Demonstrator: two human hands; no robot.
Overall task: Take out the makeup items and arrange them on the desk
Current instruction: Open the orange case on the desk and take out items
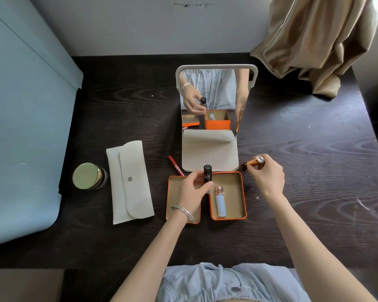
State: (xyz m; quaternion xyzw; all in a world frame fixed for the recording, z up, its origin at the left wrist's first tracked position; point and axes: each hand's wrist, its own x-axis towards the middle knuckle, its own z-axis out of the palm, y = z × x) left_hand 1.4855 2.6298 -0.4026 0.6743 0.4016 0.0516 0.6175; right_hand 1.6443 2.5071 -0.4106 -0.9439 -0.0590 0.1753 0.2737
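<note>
An open orange tin box point(238, 216) sits at the desk's centre, with its orange lid point(171, 186) lying upturned to its left. Inside the box lies a white tube with a rose-gold cap point(220, 201). My left hand point(192, 190) holds a black tube point(207, 174) upright over the gap between lid and box. To the right of the box, my right hand point(267, 176) grips an orange-gold tube with a jewelled cap point(254, 161) just above the desk. A red pencil point(175, 165) lies behind the lid.
A standing mirror point(214, 101) on a beige fabric base point(210, 153) stands behind the box. A white snap pouch point(129, 182) and a gold-lidded jar point(88, 176) lie at the left. A blue cabinet point(20, 127) borders the left, and a tan curtain point(319, 44) hangs at the back right.
</note>
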